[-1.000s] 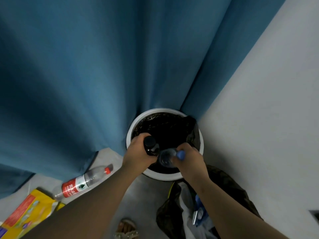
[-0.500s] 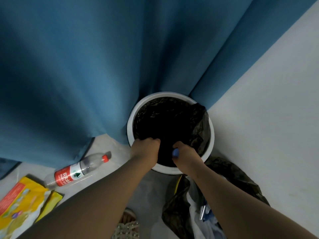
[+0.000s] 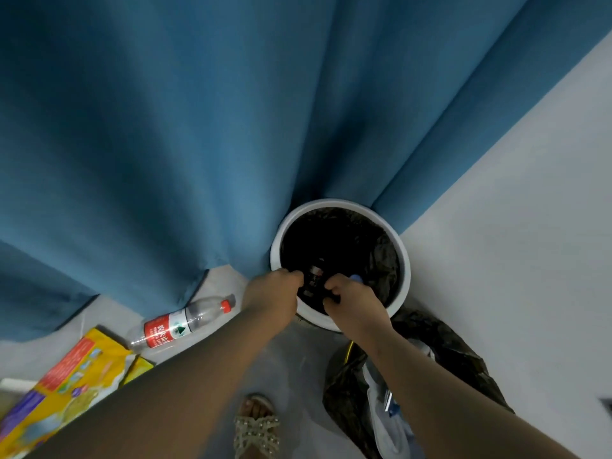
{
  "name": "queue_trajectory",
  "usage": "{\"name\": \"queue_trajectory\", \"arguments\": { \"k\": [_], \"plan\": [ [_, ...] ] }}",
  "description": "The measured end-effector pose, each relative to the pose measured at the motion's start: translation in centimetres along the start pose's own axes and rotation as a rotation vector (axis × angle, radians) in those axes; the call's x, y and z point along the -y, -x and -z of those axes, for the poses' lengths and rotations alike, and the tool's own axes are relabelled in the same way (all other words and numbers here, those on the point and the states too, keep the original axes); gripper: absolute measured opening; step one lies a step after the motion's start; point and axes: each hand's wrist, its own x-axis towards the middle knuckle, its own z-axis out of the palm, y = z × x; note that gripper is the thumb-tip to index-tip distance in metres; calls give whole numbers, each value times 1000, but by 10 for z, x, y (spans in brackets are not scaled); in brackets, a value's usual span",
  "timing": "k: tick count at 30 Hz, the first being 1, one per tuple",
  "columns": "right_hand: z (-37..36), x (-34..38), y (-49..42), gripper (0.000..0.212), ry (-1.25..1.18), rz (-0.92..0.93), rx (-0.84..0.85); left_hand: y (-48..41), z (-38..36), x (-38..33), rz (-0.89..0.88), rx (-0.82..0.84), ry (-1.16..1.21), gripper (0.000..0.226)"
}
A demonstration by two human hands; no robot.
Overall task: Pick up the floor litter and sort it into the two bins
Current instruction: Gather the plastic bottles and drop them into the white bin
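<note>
Curtain (image 3: 198, 127) — matt woven cloth, soft folds. Bin (image 3: 405, 260) rim is smooth white plastic; its liner (image 3: 385, 260) is thin, crinkled black film with a dull sheen. Bottle (image 3: 185, 323) is clear glossy plastic; yellow pack (image 3: 76, 376) is glossy printed film. Floor (image 3: 298, 359) — matt, smooth grey.

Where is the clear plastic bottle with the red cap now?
The bottle lies on its side on the grey floor, lower left in the head view, between the blue curtain and the yellow packet, left of the round white bin.
</note>
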Motion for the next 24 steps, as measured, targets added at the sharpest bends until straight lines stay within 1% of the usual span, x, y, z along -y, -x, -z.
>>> {"name": "queue_trajectory", "arguments": {
  "k": [3,6,9,11,15,24],
  "plan": [
    [1,23,22,40,-5,48,-3,31,20,14,62,-24,-9,35],
    [-3,47,45,36,22,95,17,66,36,30,112,-58,-27,33],
    [-16,72,63,30,74,130,53,101,41,50,175,-76,-27,32],
    [-30,88,72,31,109,160,97,122,40,67,213,-81,-16,33],
    [-64,112,76,32,175,217,168,152,28,103,276,-96,12,38],
    [-150,144,48,38,323,300,295,172,-35,182,431,20,90,38]
  ]
}}
